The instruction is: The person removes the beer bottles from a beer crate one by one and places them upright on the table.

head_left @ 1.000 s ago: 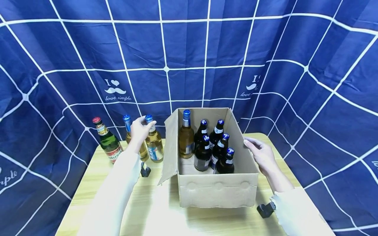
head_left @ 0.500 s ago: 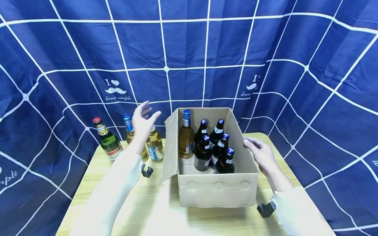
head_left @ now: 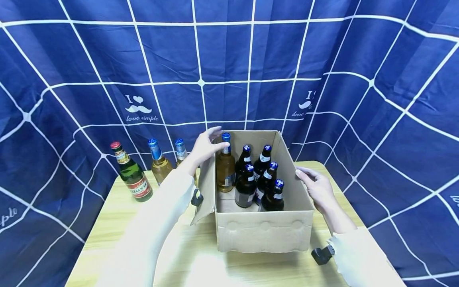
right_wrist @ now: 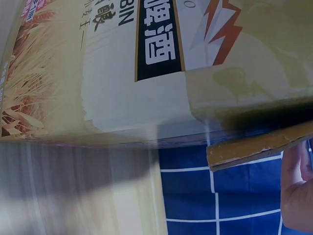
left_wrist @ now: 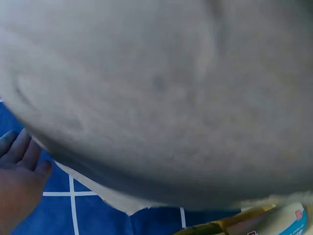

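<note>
The counter (head_left: 272, 271) fills the foreground, carrying a cardboard box (head_left: 263, 233) whose left flap (head_left: 206, 191) hangs outward. At the box's right wall, the right hand (head_left: 319, 191) holds the edge between thumb and fingers, apparently steadying it. Inside, five dark bottles (head_left: 246, 191) stand bunched together toward the right.

Behind them to the left, an amber bottle (head_left: 225, 169) stands upright in the far left corner. The left hand (head_left: 206, 147) reaches over the left wall to its neck, thumb and fingers parted around it, with no firm hold apparent; whether they touch the glass I cannot tell.

Outside the box, a green bottle (head_left: 136, 179) and two blue-capped bottles (head_left: 160, 165) stand on the left, one partly behind the arm. A blue curtain (head_left: 229, 59) backs everything.

The step looks like taking the amber bottle out. Next calls for closing on its neck and lifting straight up, clear of wall and flap.
</note>
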Tool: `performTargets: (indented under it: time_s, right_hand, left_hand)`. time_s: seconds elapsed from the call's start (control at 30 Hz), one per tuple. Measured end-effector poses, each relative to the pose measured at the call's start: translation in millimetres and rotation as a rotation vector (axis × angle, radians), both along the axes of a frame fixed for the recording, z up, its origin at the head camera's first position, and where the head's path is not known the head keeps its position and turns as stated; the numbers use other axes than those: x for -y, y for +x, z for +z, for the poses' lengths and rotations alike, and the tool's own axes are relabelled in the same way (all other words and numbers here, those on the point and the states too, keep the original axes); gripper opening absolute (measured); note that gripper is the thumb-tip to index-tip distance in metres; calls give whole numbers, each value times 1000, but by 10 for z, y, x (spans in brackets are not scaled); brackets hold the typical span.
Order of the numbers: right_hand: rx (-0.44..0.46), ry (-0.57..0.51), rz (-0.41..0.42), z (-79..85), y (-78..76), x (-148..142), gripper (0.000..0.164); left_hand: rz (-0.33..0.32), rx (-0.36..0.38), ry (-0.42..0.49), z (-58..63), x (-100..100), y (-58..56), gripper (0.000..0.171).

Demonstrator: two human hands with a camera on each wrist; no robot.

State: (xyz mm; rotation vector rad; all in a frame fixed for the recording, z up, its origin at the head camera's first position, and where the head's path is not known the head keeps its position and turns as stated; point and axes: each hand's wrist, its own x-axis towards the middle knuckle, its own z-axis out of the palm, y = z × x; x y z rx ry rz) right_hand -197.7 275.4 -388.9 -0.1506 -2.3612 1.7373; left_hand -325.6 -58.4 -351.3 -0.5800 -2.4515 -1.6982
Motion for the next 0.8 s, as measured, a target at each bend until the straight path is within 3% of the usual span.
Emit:
performTargets:
  time_s: [0.2, 0.3, 0.43, 0.57, 0.67, 0.8]
  right_hand:
    - [-7, -16, 2, 1, -6, -1, 45]
    - [1, -21, 7, -5, -9, 1, 46]
    - [5, -39, 6, -14, -2, 5, 41]
    - [2, -53, 6, -25, -3, 11, 29]
    - [-3, -47, 4, -27, -7, 12, 29]
    - [-9, -39, -4, -23, -12, 11, 32]
  left_hand:
    - [15, -4, -270, -6, -121, -36, 75]
    - [23, 9, -354, -19, -160, -47, 77]
    - [35, -29, -391, -39, -201, -55, 70]
    - [28, -81, -417, -44, -207, -41, 49]
    - [4, -81, -439, -41, -193, -28, 35]
    - [6, -46, -434, -24, -178, -5, 33]
